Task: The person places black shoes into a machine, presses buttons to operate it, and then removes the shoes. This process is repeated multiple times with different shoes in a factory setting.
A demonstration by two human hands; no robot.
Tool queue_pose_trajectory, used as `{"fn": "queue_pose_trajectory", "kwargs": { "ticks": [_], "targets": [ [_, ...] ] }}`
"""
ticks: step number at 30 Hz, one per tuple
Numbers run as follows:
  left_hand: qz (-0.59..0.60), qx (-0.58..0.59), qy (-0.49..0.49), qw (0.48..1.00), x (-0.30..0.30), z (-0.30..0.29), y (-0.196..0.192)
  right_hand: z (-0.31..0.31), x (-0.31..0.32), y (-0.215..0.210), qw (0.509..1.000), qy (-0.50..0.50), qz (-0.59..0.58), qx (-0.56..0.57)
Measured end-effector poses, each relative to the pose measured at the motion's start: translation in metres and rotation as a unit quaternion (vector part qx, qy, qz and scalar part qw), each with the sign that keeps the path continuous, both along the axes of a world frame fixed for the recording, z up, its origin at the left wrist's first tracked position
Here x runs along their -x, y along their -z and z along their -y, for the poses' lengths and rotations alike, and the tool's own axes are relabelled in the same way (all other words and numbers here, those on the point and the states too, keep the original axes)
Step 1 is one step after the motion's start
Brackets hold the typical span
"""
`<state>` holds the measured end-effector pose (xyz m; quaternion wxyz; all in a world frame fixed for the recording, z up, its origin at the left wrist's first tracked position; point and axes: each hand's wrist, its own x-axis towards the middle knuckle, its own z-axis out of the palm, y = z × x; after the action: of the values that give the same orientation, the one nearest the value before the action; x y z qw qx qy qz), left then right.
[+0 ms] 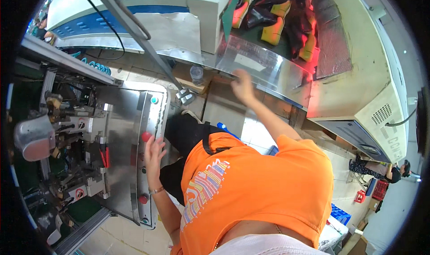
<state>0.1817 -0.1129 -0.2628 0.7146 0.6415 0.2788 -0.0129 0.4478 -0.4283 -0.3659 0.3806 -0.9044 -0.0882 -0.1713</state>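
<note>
My left hand [154, 158] is beside the metal control panel [145, 183] of a machine, close to a red push button [146, 136]. Its fingers are spread, with nothing held in them. My right hand [243, 88] is stretched forward near the metal front edge of a conveyor unit [260, 60]. It is a little blurred; the thumb looks apart from the fingers, and no object shows in it. Beyond that hand, several boot-shaped yellow and black shoe pieces [274, 31] lie inside the unit under red light.
A machine with clamps [85, 125] and a red-handled tool [105, 156] stands at left. A slanting metal post [143, 42] crosses the upper left. A clear plastic cup [196, 75] stands below the conveyor edge. A person [380, 170] sits at far right, near a blue crate [340, 214].
</note>
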Motion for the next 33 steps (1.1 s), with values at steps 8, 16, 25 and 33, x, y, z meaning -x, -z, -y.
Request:
{"fn": "queue_pose_trajectory", "kwargs": {
  "ticks": [8,16,25,33],
  "targets": [
    [-0.049,0.253,-0.142,0.956,0.068,-0.006,0.032,0.281,-0.144,0.06,0.918,0.254,-0.125,-0.278],
    [-0.093,0.235,-0.177,0.951,0.072,-0.006,0.025,0.299,-0.249,0.082,0.792,0.16,-0.197,-0.555],
    [-0.072,0.188,-0.136,0.97,0.013,0.038,-0.021,0.317,-0.279,-0.029,0.867,0.104,-0.224,-0.432],
    [0.044,0.268,0.044,0.961,-0.055,0.078,-0.027,0.253,-0.16,-0.157,0.852,-0.188,-0.253,-0.418]
  ]
}}
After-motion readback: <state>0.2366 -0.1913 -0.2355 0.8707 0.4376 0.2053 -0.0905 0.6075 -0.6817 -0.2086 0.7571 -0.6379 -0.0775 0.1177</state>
